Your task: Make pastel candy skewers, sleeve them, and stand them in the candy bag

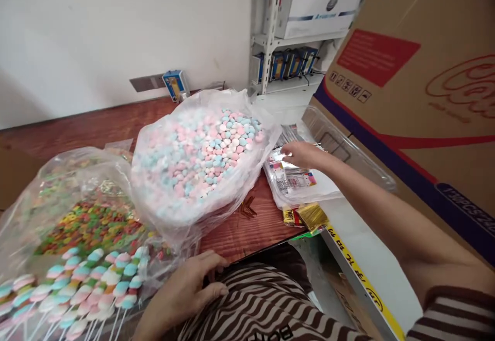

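My left hand [193, 287] rests by the near table edge, fingers loosely bent, thumb apart, and nothing shows in it. My right hand [302, 154] reaches over a clear plastic tray [278, 194] holding printed packets [297, 180] and silvery strips. Its fingers are partly spread; no held thing shows. Left of that tray lies a large open plastic bag of pink, blue and white marshmallows [232, 142]. Skewers of stacked marshmallows and gummies [93, 284] lie at the lower left, in front of a clear bag of colourful ring-shaped gummies [96, 227].
A big cardboard box [386, 21] stands at the right, beside a clear plastic lid [348, 150]. Gold twist ties [312, 217] lie by the tray, and brown strips [247, 207] on the red wooden table [235, 238]. Behind is a metal shelf [269, 37].
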Tool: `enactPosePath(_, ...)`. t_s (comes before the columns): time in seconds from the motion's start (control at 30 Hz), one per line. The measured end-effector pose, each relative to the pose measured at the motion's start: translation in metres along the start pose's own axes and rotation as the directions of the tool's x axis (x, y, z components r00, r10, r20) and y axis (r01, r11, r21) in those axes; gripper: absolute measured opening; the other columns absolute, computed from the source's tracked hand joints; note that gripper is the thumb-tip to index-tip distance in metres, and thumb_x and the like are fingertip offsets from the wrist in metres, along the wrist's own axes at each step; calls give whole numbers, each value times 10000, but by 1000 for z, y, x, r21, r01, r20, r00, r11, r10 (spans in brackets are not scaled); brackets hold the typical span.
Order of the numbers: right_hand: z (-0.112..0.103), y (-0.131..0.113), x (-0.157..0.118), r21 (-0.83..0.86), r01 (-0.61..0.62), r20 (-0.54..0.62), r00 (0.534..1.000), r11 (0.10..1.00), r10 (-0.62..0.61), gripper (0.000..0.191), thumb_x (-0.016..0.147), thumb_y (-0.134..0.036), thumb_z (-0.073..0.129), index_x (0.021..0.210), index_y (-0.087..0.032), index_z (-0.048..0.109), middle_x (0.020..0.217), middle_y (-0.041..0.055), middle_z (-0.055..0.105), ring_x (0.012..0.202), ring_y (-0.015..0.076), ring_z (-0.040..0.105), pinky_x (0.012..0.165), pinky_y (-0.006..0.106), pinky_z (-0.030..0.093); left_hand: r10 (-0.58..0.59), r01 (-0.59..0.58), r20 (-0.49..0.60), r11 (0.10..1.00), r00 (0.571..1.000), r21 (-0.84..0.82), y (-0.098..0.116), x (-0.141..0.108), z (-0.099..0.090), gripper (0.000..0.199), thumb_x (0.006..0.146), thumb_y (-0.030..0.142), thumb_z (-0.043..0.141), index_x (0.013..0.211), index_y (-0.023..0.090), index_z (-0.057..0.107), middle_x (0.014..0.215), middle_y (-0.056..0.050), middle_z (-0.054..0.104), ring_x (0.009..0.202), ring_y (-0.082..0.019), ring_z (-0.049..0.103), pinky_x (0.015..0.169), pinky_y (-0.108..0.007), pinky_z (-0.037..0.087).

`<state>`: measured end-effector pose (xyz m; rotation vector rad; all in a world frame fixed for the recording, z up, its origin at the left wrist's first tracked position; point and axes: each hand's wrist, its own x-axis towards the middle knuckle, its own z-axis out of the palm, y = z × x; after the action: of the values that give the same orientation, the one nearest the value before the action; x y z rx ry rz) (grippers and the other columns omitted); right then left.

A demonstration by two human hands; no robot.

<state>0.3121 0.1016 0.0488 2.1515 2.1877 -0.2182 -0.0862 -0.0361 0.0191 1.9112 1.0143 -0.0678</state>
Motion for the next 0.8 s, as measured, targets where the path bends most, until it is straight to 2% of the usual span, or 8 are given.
enactPosePath(0.17,27,-10,26,37,-24,106,994,999,20,329,769,-281,798,1068,-156,735,1051,115,774,895,247,681,694,276,440,60,-62,-22,996,998,-61,-10,15,6,302,872,320,669,1171,285,694,1088,-25,713,983,-215,631,827,-291,456)
enactPosePath(0.27,31,-12,25,49,-47,69,997,998,44,181,862,-291,703,976,-159,749,1028,132,774,915,251,672,718,294,432,12,-16,-40,995,999,-101,-21,13,12,348,862,340,679,1207,307,696,1099,-27,722,975,-229,638,834,-306,472)
enactPosePath(0.4,26,-4,20,88,-68,6,998,994,68,233,940,-293,583,876,-176,773,1032,150,770,962,278,685,780,334,457,-16,11,-46,994,999,-112,-25,9,15,336,862,313,662,1195,294,708,1050,-25,728,914,-219,642,821,-314,476)
enactPosePath(0.53,15,-1,-6,148,-84,-183,977,985,111,300,991,-283,490,1034,-216,779,1343,146,666,1101,307,662,885,408,489,13,-18,-42,993,999,-115,-16,12,14,319,873,308,655,1183,268,719,1061,-43,729,934,-218,645,825,-310,473)
enactPosePath(0.63,6,-14,-41,360,-26,-448,872,933,197,348,1031,-318,419,1128,-211,735,1223,141,702,1033,276,683,846,403,532,115,-115,-10,978,993,-172,-3,25,22,369,862,355,704,1218,262,726,1054,-59,735,948,-224,648,866,-328,473)
enactPosePath(0.7,4,-37,-68,704,206,-538,779,679,321,277,998,-392,517,1007,-201,718,932,97,739,806,238,705,695,361,563,214,-193,34,931,976,-310,9,42,34,501,823,413,766,1296,265,698,1137,-87,731,1004,-241,649,927,-362,475)
enactPosePath(0.77,9,-71,-93,892,385,-449,815,237,366,254,896,-478,684,897,-224,672,786,35,713,631,197,679,564,325,561,299,-201,77,789,951,-580,24,65,50,740,730,472,848,1409,292,615,1333,-122,670,1106,-270,642,971,-405,483)
enactPosePath(0.8,15,-89,-104,923,382,-374,862,46,341,286,833,-494,759,866,-229,656,772,17,712,589,179,673,546,316,568,349,-176,94,666,932,-725,33,77,58,919,647,483,906,1474,319,541,1455,-128,592,1214,-294,610,1020,-432,468)
